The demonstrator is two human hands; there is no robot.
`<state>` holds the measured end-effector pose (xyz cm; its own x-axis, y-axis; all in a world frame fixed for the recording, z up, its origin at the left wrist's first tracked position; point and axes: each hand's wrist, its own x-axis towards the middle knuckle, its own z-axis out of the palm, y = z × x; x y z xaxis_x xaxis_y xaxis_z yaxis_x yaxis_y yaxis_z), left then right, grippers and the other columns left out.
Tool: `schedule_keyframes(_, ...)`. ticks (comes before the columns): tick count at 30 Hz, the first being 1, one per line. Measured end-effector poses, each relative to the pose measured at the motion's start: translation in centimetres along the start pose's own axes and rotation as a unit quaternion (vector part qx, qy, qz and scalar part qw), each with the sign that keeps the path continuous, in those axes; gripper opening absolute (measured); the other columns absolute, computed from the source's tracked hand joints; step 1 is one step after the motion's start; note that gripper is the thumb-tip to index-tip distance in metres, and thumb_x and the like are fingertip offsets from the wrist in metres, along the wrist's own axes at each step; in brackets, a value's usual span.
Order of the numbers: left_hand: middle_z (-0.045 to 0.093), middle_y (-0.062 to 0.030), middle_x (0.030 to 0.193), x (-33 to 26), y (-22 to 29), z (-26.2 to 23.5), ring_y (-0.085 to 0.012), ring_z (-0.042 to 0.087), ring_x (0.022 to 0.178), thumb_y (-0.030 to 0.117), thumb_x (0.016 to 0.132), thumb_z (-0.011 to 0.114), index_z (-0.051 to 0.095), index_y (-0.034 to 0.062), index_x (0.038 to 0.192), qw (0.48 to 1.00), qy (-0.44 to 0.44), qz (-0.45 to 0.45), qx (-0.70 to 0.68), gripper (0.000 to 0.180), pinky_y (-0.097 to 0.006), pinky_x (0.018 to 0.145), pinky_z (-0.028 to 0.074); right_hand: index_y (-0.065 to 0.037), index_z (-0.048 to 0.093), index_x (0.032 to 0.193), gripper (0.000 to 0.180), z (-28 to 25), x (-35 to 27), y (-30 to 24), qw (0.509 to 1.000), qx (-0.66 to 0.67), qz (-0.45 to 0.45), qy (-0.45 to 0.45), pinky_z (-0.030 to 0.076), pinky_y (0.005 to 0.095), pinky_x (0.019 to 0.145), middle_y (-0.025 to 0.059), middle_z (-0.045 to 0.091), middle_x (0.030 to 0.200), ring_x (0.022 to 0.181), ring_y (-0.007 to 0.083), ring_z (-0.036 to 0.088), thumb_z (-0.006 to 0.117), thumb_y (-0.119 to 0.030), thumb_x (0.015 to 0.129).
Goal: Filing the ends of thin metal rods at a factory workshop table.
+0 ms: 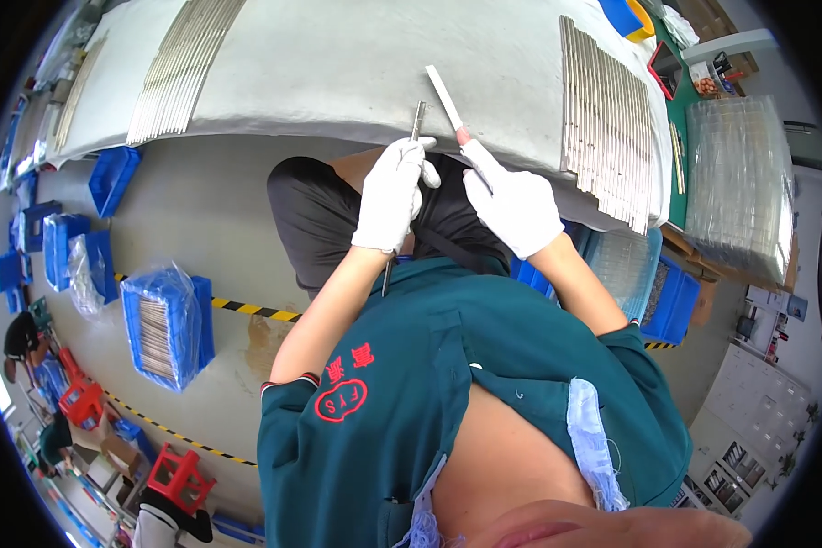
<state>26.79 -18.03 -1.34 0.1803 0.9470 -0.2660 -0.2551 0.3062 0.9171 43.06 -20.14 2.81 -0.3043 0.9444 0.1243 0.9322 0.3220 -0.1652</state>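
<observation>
White gloves cover both of my hands, held in front of the near edge of the cloth-covered table (329,55). My left hand (393,192) is closed around a slender metal rod (418,117). The rod's tip points toward the table, and its darker other end shows below my wrist. My right hand (519,205) grips a flat white stick (443,96) that reaches out over the cloth, tilted up to the left. One bare fingertip pokes from the right glove against the stick. The rod and the stick are apart.
Long rows of metal rods lie on the table at right (612,119) and left (184,68). A blue crate (164,324) of rods in plastic wrap stands on the floor at left. Stacked clear plastic trays (738,183) are at the far right. Other people work at the lower left.
</observation>
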Motion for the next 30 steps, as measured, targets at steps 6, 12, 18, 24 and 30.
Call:
schedule_keyframes(6,0.053,-0.0022,0.061,0.1,0.3,0.3,-0.0044,0.036,0.045,0.015,0.092,0.047,0.055,-0.0014,0.106,0.995,0.038,-0.048,-0.076,0.023,-0.018,0.041,0.028,-0.016,0.043,0.133,0.053,0.9,-0.4,-1.5,0.997,-0.041,-0.055,0.042,0.038,0.0307,0.037,0.0021,0.042,0.044,0.035,0.0163,0.044,0.054,-0.015,0.081)
schedule_keyframes(12,0.047,0.0024,0.058,0.1,0.6,0.5,-0.0034,0.032,0.041,0.02,0.093,0.046,0.057,0.0029,0.104,0.991,0.05,-0.084,-0.095,0.023,-0.019,0.036,0.023,-0.018,0.041,0.134,0.055,1.1,0.7,-1.8,0.996,-0.047,-0.046,0.057,0.037,0.0308,0.035,0.0004,0.039,0.041,0.033,0.0165,0.043,0.054,-0.014,0.081)
schedule_keyframes(18,0.043,0.0045,0.056,0.0,0.9,0.9,-0.0029,0.028,0.039,0.024,0.094,0.044,0.056,0.0076,0.094,0.991,0.054,-0.088,-0.084,0.02,-0.019,0.034,0.02,-0.018,0.038,0.135,0.056,1.1,1.3,-1.4,0.996,-0.038,-0.052,0.061,0.039,0.0312,0.035,0.0027,0.049,0.047,0.036,0.0181,0.049,0.053,-0.015,0.082)
schedule_keyframes(24,0.047,0.0018,0.057,0.2,0.4,0.3,-0.0037,0.032,0.04,0.018,0.092,0.047,0.055,0.0,0.106,0.989,0.04,-0.078,-0.12,0.024,-0.019,0.037,0.023,-0.017,0.037,0.136,0.057,0.7,-0.6,-1.5,0.996,-0.075,-0.057,-0.001,0.039,0.0294,0.036,0.0022,0.049,0.048,0.036,0.0158,0.048,0.053,-0.014,0.081)
schedule_keyframes(30,0.047,0.0023,0.057,-0.1,0.6,0.2,-0.0033,0.03,0.039,0.019,0.093,0.046,0.055,0.0017,0.108,0.988,0.012,-0.098,-0.122,0.025,-0.019,0.036,0.022,-0.011,0.04,0.132,0.053,2.4,1.0,-0.5,0.996,0.002,-0.043,0.074,0.041,0.0334,0.037,0.0047,0.053,0.054,0.038,0.02,0.05,0.053,-0.014,0.081)
